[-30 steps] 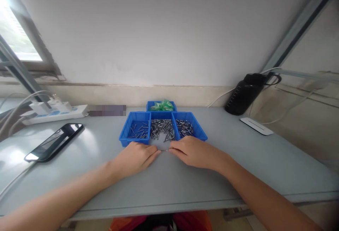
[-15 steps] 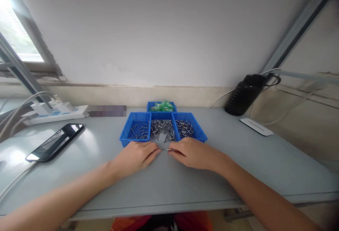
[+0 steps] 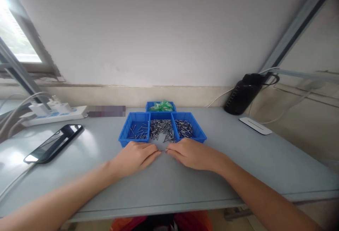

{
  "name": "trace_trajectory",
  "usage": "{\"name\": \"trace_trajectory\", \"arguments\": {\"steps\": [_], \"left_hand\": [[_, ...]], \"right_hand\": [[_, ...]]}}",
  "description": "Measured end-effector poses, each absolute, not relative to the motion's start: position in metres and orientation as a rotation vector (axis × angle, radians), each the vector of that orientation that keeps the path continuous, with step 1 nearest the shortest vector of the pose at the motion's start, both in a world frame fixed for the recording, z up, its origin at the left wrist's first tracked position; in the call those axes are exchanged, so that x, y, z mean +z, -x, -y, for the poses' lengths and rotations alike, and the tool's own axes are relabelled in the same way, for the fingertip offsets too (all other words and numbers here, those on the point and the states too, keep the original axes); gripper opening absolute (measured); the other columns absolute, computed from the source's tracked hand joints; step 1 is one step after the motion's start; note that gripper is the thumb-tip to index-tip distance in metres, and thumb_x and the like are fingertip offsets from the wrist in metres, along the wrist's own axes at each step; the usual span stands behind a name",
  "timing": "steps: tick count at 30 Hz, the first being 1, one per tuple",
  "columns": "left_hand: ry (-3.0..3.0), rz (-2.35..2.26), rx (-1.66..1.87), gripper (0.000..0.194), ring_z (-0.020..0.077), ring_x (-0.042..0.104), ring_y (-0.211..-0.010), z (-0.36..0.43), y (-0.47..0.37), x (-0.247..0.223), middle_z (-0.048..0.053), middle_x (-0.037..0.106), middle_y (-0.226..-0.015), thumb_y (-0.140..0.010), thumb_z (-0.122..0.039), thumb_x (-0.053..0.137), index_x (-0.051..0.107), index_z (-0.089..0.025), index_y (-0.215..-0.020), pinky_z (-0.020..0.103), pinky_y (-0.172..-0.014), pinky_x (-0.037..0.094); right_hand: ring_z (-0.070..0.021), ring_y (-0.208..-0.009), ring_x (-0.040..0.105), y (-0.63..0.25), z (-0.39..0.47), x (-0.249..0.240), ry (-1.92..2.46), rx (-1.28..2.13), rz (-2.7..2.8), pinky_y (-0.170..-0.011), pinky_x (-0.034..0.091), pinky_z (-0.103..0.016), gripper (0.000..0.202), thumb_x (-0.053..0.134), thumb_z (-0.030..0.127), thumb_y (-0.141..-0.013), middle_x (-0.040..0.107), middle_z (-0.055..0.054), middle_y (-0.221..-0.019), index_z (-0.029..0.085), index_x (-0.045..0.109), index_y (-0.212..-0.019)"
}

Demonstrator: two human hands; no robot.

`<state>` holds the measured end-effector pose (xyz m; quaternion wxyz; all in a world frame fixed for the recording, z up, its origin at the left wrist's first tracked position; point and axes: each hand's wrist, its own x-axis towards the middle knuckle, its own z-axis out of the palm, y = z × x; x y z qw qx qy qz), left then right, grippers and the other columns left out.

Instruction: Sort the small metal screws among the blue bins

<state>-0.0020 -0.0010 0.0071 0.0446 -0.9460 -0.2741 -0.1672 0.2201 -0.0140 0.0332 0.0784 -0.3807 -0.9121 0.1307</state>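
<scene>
My left hand (image 3: 134,157) and my right hand (image 3: 191,153) lie low on the grey table (image 3: 169,185), their fingertips almost meeting. Between the fingertips is a small metal pin (image 3: 166,150), pinched from both sides and barely visible. Just beyond the hands stand three blue trays in a row. The left tray (image 3: 126,142) has a few pins. The middle tray (image 3: 161,116) holds a dense heap of pins. The right tray (image 3: 200,136) holds several more. Behind them, a fourth blue tray (image 3: 148,106) holds green pieces (image 3: 162,106).
A black phone (image 3: 53,143) lies at the left, with a white power strip (image 3: 57,115) and cables behind it. A black bottle (image 3: 245,93) leans at the back right, beside a flat white device (image 3: 255,126). The table's front edge runs below my forearms.
My hands have drawn a little closer together, so the pin between the fingertips shows less. The view shifted slightly.
</scene>
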Motion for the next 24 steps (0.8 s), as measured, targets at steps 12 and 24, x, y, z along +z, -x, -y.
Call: {"name": "trace_trajectory", "arguments": {"steps": [12, 24], "left_hand": [[2.907, 0.886, -0.387, 0.031, 0.0111, 0.054, -0.053, 0.0017, 0.0001, 0.0046, -0.001, 0.056, -0.061, -0.094, -0.028, 0.03, 0.052, -0.017, -0.075, 0.024, -0.052, 0.037], [2.915, 0.869, -0.365, 0.032, 0.0109, 0.054, -0.051, 0.0014, -0.0008, 0.0035, -0.001, 0.055, -0.058, -0.094, -0.028, 0.029, 0.052, -0.017, -0.075, 0.023, -0.05, 0.037]], "right_hand": [[-0.0115, -0.055, 0.05, -0.2192, 0.0155, 0.0407, 1.141, 0.34, 2.623, -0.052, 0.027, -0.022, 0.029, 0.034, 0.034, -0.093, 0.054, 0.003, -0.057, 0.02, 0.054, -0.078], [-0.0134, -0.06, 0.056, -0.22, 0.0135, 0.0392, 1.146, 0.275, 2.621, -0.055, 0.031, -0.022, 0.022, 0.035, 0.032, -0.092, 0.058, 0.003, -0.062, 0.022, 0.054, -0.09]]}}
